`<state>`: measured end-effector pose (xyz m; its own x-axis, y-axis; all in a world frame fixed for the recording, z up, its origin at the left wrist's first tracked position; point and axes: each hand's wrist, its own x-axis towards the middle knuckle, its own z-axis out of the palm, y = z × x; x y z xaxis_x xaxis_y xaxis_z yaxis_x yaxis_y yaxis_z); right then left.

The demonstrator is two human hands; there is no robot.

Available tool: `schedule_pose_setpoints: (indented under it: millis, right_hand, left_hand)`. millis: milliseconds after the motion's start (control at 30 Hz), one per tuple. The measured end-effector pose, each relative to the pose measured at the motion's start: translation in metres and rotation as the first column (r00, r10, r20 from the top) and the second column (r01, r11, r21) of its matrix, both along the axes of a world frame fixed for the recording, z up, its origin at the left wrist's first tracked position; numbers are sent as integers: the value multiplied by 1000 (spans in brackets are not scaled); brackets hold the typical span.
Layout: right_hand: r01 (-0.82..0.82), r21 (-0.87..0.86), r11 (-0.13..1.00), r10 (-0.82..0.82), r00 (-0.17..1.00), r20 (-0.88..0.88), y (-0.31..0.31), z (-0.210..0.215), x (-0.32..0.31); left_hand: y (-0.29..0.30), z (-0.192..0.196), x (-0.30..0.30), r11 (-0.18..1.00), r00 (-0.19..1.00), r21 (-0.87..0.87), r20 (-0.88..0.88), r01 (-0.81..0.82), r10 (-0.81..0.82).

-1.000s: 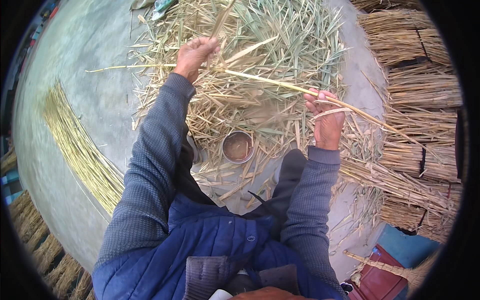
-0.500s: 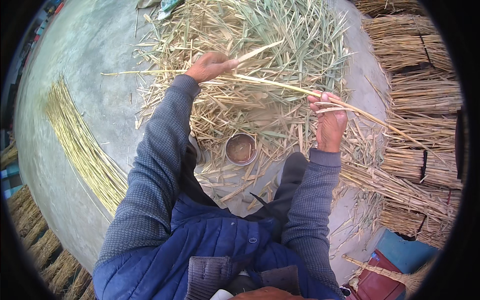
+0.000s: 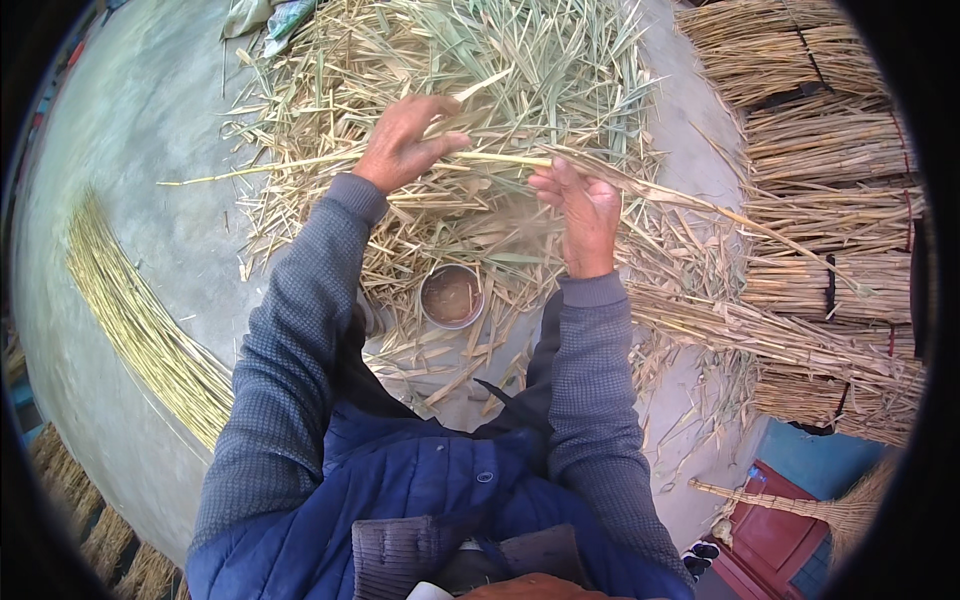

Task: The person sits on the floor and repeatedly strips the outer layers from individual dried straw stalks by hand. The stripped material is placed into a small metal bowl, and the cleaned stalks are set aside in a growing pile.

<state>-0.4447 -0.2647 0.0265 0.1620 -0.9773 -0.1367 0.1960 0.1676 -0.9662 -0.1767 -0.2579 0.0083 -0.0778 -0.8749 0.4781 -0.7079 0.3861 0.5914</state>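
A long, thin, pale yellow stalk [image 3: 505, 158] lies crosswise in front of me over a heap of stripped leaves [image 3: 470, 45]. My right hand [image 3: 586, 208] pinches it between thumb and fingers. Dry leaf still clings to the stalk on the right of that grip. My left hand [image 3: 403, 146] is over the stalk's left part, thumb and fingers spread apart; whether its palm touches the stalk is hidden. Just beyond the left fingertips is a pale leaf strip [image 3: 487, 84], apparently loose. A round metal bowl [image 3: 427, 312] with brownish contents sits between my feet.
Cleaned yellow stalks [image 3: 140, 315] lie in a bunch on the concrete floor [image 3: 150, 130] at left. Unstripped stalks [image 3: 760, 335] stretch to my right. Tied bundles [image 3: 830, 150] are stacked along the right side. A broom [image 3: 790, 505] and a dark red object [image 3: 785, 545] are at lower right.
My left hand has opened and the leaf strip is now away from its fingers. My right hand has moved left along the stalk, closer to the left hand. The view has shifted slightly.
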Motion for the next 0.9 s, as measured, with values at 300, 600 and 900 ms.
schedule_pose_setpoints:
  millis: [300,600,900]
  right_hand:
    - [207,-26,978,-202,972,119,-19,5,-35]
    - [160,-3,987,-160,987,3,-20,4,-34]
    - [95,-13,995,-94,994,60,-2,2,-1]
  left_hand:
    - [-1,-3,18,876,987,478,-162,63,17]
    - [-5,-3,4,967,995,242,-80,73,-55]
    - [-6,11,-54,933,901,302,-431,194,-48]
